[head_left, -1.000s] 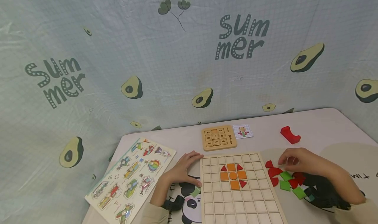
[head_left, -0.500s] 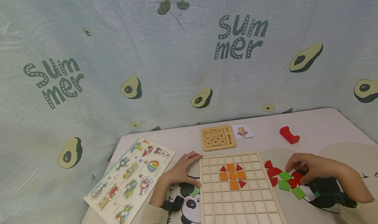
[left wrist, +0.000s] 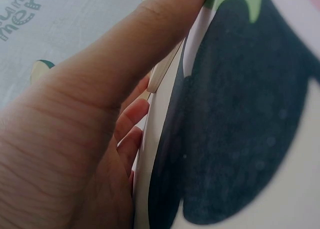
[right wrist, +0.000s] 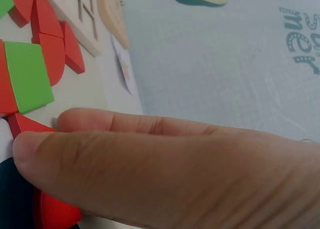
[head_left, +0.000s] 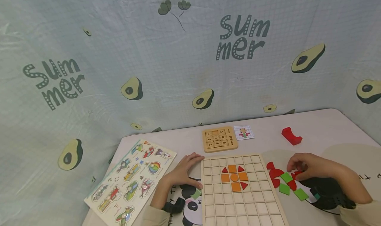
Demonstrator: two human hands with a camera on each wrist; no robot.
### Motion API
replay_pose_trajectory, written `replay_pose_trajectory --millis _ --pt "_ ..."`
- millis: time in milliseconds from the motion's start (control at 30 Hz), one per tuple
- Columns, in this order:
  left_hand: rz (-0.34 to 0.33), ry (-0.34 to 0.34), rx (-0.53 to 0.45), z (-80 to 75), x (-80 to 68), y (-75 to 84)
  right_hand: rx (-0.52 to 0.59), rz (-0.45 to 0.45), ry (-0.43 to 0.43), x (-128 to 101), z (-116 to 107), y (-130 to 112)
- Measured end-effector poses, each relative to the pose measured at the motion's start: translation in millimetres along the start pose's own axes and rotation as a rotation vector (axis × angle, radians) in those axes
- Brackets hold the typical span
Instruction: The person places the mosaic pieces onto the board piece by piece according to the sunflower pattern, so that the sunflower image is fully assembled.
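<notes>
My left hand (head_left: 184, 173) rests along the left side of the wooden grid board (head_left: 217, 199), with thumb and fingertips right at its rim and spread apart. On the board, orange squares (head_left: 225, 178), an orange disc (head_left: 234, 177) and red triangles (head_left: 244, 185) form a pattern. To the right of it, my right hand (head_left: 315, 166) is low over the loose pieces. Its thumb and fingers pinch a red wooden piece (right wrist: 30, 123), mostly hidden behind the thumb in the right wrist view. A green tile (right wrist: 30, 75) lies beside the fingertips.
Other green tiles (head_left: 301, 194) and red rounded pieces (head_left: 275, 173) lie between the board and the right hand. Behind stand a wooden number puzzle (head_left: 220, 139), a pattern card (head_left: 244, 132) and a red arch block (head_left: 291, 136). A picture puzzle board (head_left: 131, 183) lies left.
My right hand has come down and rightward onto the loose pieces, and its thumb and fingers have closed on a red one. Some nearby tiles have shifted slightly. The left hand stays at the board.
</notes>
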State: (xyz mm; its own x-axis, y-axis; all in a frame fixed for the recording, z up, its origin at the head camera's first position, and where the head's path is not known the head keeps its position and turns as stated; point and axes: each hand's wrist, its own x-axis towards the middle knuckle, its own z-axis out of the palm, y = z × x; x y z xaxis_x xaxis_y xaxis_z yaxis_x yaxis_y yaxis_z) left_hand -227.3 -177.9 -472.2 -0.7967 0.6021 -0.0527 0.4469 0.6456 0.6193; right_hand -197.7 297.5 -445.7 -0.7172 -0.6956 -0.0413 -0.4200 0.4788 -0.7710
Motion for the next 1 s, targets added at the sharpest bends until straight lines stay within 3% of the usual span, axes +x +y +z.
replay_pose_trajectory --millis 133,433,800,1000 --pt "0.001 -0.001 0.0 0.0 -0.5 0.1 -0.012 -0.029 0.01 0.3 1.2 -0.2" --pt "-0.006 0.001 0.003 0.2 -0.6 0.0 -0.057 0.019 0.034 2.7 0.8 -0.3" --pt "-0.006 0.001 0.0 0.1 -0.2 0.3 -0.102 -0.041 0.075 4.0 0.5 1.9" --pt "-0.011 -0.001 0.0 -0.1 -0.4 0.8 -0.127 -0.022 0.105 4.1 0.5 2.4"
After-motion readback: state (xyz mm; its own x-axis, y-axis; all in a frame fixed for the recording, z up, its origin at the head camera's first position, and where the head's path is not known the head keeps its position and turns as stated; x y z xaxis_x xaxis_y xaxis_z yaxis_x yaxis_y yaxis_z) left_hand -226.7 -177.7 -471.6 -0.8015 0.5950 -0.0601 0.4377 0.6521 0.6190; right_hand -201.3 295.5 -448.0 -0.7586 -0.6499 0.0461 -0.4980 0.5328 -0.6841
